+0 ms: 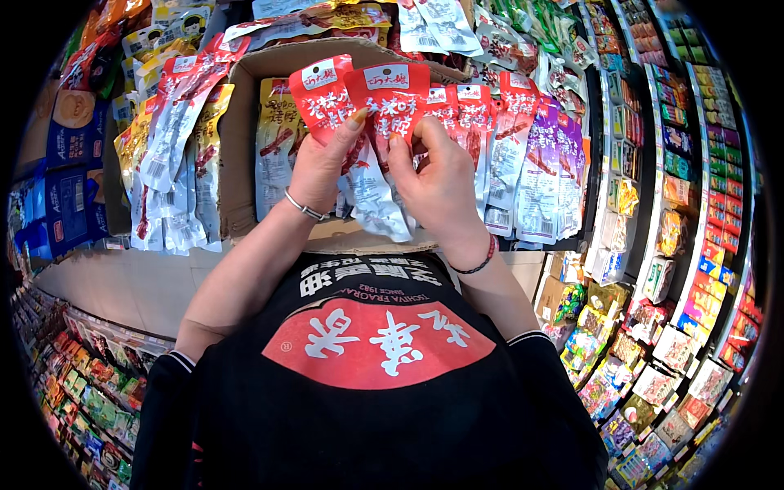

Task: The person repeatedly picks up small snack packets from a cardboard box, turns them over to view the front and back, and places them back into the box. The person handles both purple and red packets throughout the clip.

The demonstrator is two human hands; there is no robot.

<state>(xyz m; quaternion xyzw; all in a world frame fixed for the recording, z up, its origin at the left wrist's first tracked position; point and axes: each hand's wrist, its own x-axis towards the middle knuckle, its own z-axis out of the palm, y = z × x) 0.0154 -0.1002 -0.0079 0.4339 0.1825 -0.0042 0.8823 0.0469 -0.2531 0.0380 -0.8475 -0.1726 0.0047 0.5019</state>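
Observation:
My left hand [318, 174] holds a red-topped snack pouch [320, 92], its thumb lying across the front. Beside it, my right hand [438, 180] pinches a second red-topped pouch [386, 92] between thumb and bent forefinger. The second pouch partly overlaps the first, and its silvery lower end hangs between my wrists. Both pouches bear writing and have a hang hole at the top. They are above an open cardboard box [240, 159]. Inside that box, a yellow pouch [272, 147] leans at the left, and more red pouches [474, 122] are at the right, partly hidden by my right hand.
Purple pouches [542, 177] stand right of the box. Silvery and yellow pouches [171, 153] hang over its left side, near blue biscuit packs [76, 202]. Behind lie more snack packs [318, 21]. Stocked shelves [667, 184] line the right, and another packed display [92, 392] stands lower left.

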